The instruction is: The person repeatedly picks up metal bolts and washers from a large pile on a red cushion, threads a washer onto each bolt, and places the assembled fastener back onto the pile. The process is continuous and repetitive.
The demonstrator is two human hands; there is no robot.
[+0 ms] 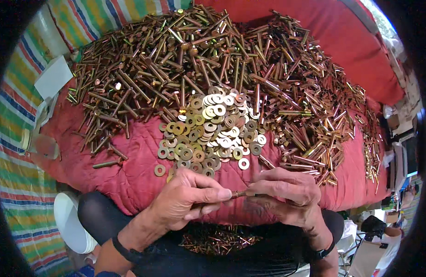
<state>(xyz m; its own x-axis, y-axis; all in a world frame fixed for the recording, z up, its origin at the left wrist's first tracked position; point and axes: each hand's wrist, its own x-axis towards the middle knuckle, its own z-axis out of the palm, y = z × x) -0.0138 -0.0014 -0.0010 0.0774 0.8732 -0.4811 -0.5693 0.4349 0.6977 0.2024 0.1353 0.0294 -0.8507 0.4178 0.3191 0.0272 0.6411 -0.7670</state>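
A brass-coloured bolt (239,194) is pinched between the thumb and fingers of my left hand (185,196), its threaded part showing in the gap between my hands. Closed around the far end of that bolt are the fingers of my right hand (287,194); they hide its tip and anything that may be on it. Just beyond my hands lies a heap of flat round washers (213,131), some silvery, some yellowish. Behind the washers rises a large pile of long bolts (176,60).
Metal sleeves (310,147) are heaped on the right. Everything rests on a red quilted cloth (139,147). A dark container of small metal parts (220,239) sits between my legs. A white bucket (72,221) stands at the left, by a striped sheet (19,161).
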